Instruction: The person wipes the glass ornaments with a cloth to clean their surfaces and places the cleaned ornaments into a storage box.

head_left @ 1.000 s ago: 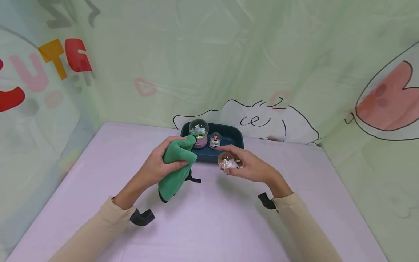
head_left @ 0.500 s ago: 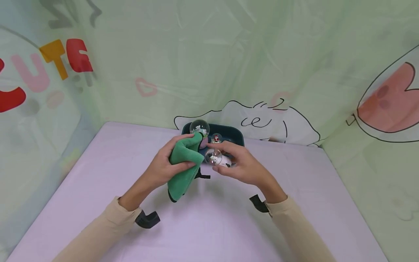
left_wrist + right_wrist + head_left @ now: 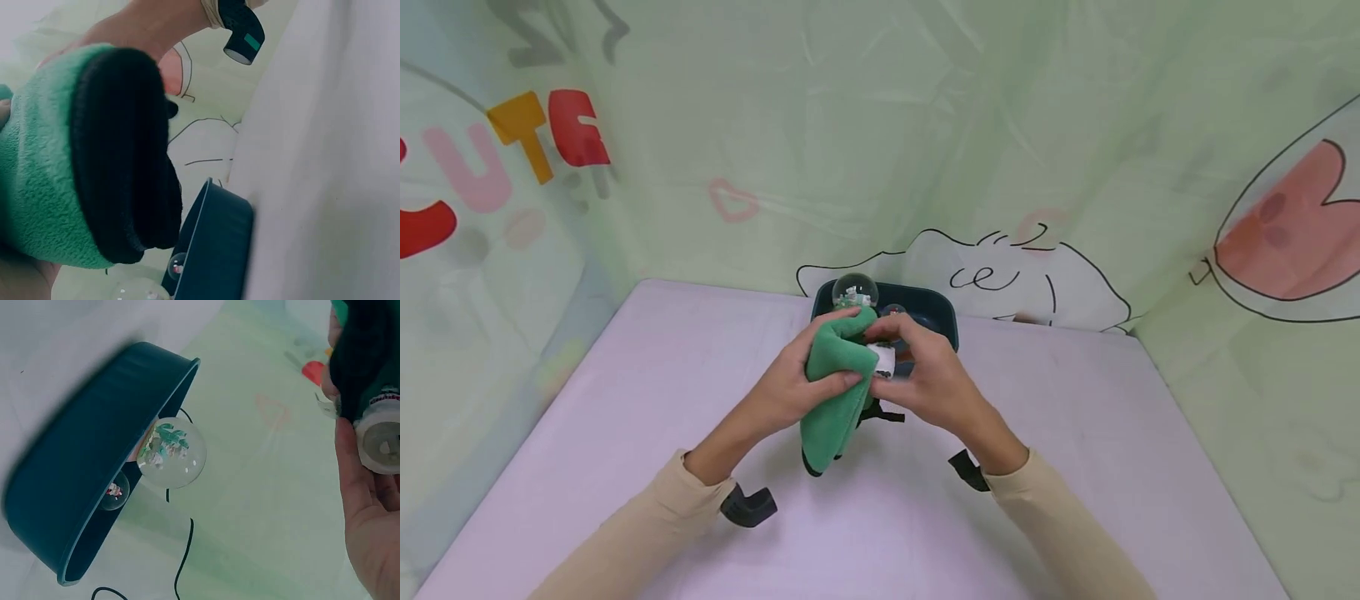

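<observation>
My left hand point(image 3: 790, 387) grips a folded green cloth point(image 3: 835, 383) with black edging, thumb across its front. A black strap point(image 3: 886, 413) hangs by the cloth. My right hand point(image 3: 936, 387) pinches a small snow globe by its white base point(image 3: 884, 360), its ball end turned into the cloth and hidden. In the right wrist view the round underside of that base point(image 3: 381, 447) faces the camera, and dark cloth surrounds the other end. Both hands are held above the front of the dark blue tray point(image 3: 936, 310). From the left wrist, the cloth point(image 3: 50, 162) hides most of the right hand.
Inside the tray stand a large snow globe point(image 3: 855, 292) on a pink base and a small snow globe point(image 3: 114, 490) with a red figure, partly hidden by the hands in the head view. The table point(image 3: 1075, 417) has a pale lilac cover. A printed curtain point(image 3: 880, 150) rises behind.
The right hand has brought the small snow globe leftward to the cloth, and its ball has gone into the folds. The left hand has shifted slightly right with the cloth.
</observation>
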Action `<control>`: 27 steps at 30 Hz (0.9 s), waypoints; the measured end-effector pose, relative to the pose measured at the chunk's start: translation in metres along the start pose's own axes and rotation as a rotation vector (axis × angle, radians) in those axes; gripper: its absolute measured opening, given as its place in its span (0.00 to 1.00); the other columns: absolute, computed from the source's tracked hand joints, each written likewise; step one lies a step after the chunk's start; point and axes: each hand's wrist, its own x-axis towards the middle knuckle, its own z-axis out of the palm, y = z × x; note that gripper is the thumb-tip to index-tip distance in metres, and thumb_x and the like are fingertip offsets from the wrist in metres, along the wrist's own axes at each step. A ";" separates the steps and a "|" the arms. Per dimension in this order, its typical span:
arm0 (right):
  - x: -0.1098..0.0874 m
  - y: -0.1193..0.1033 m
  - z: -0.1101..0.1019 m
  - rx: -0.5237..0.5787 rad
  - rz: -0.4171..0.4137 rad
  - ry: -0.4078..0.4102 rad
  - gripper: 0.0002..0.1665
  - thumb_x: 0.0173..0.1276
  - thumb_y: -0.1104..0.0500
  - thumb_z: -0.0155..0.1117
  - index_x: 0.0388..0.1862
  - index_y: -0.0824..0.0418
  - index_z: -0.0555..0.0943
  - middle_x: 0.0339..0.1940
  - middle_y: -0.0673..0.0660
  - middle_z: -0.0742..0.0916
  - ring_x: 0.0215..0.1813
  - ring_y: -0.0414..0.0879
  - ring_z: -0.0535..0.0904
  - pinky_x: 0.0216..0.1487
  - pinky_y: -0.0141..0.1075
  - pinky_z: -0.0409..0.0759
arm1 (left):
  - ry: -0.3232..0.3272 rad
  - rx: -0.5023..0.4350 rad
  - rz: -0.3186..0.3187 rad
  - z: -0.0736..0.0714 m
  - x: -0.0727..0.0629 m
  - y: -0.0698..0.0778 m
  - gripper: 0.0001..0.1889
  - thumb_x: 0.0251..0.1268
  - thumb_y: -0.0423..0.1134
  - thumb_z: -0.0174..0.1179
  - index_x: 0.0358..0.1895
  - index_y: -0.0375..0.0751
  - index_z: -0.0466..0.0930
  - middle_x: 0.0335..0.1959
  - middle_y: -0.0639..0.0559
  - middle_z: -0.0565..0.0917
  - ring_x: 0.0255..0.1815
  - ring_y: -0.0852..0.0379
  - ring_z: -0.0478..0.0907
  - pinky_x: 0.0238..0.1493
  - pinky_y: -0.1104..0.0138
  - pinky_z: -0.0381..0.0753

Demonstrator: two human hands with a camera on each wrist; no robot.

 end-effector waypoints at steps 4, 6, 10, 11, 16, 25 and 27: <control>0.002 0.002 0.002 0.055 -0.056 0.003 0.30 0.60 0.69 0.76 0.58 0.60 0.75 0.55 0.55 0.81 0.56 0.46 0.79 0.51 0.38 0.85 | 0.030 0.004 0.005 -0.003 0.000 0.003 0.35 0.70 0.36 0.65 0.77 0.58 0.62 0.67 0.52 0.75 0.57 0.49 0.77 0.57 0.53 0.80; 0.002 0.003 0.003 0.080 -0.085 0.004 0.31 0.58 0.69 0.78 0.59 0.59 0.75 0.56 0.54 0.80 0.58 0.46 0.78 0.53 0.38 0.85 | 0.043 -0.003 0.000 -0.005 0.000 0.004 0.35 0.70 0.37 0.64 0.77 0.58 0.63 0.67 0.52 0.75 0.58 0.49 0.78 0.56 0.53 0.81; 0.001 0.006 0.004 0.092 -0.145 0.036 0.34 0.56 0.70 0.79 0.60 0.61 0.76 0.56 0.57 0.81 0.58 0.49 0.79 0.52 0.38 0.85 | 0.052 -0.021 0.007 -0.005 -0.001 0.008 0.34 0.70 0.38 0.65 0.76 0.57 0.63 0.68 0.53 0.74 0.59 0.50 0.77 0.57 0.55 0.81; 0.001 0.006 0.004 0.091 -0.155 0.045 0.34 0.56 0.71 0.79 0.61 0.62 0.76 0.56 0.57 0.82 0.57 0.49 0.80 0.52 0.38 0.85 | 0.049 -0.020 0.018 -0.004 -0.001 0.008 0.35 0.70 0.38 0.65 0.76 0.56 0.63 0.69 0.52 0.74 0.60 0.50 0.77 0.57 0.55 0.81; 0.001 0.004 0.001 0.105 -0.172 0.064 0.33 0.55 0.72 0.78 0.59 0.65 0.77 0.54 0.59 0.83 0.55 0.49 0.83 0.51 0.36 0.85 | 0.049 0.016 0.105 -0.002 0.000 0.012 0.35 0.67 0.33 0.67 0.76 0.51 0.65 0.69 0.51 0.73 0.61 0.51 0.76 0.60 0.55 0.79; 0.007 0.007 -0.007 0.092 -0.164 0.069 0.28 0.54 0.67 0.81 0.55 0.61 0.83 0.49 0.53 0.85 0.50 0.44 0.83 0.47 0.38 0.87 | 0.053 0.120 0.198 -0.007 0.000 0.014 0.35 0.63 0.28 0.69 0.73 0.48 0.69 0.66 0.52 0.73 0.60 0.52 0.75 0.60 0.57 0.77; 0.008 0.008 -0.009 0.098 -0.156 0.060 0.28 0.53 0.66 0.82 0.55 0.59 0.84 0.48 0.52 0.86 0.47 0.43 0.84 0.46 0.37 0.87 | 0.041 0.120 0.207 -0.008 0.000 0.015 0.35 0.63 0.29 0.69 0.73 0.48 0.69 0.66 0.52 0.73 0.60 0.51 0.75 0.60 0.57 0.77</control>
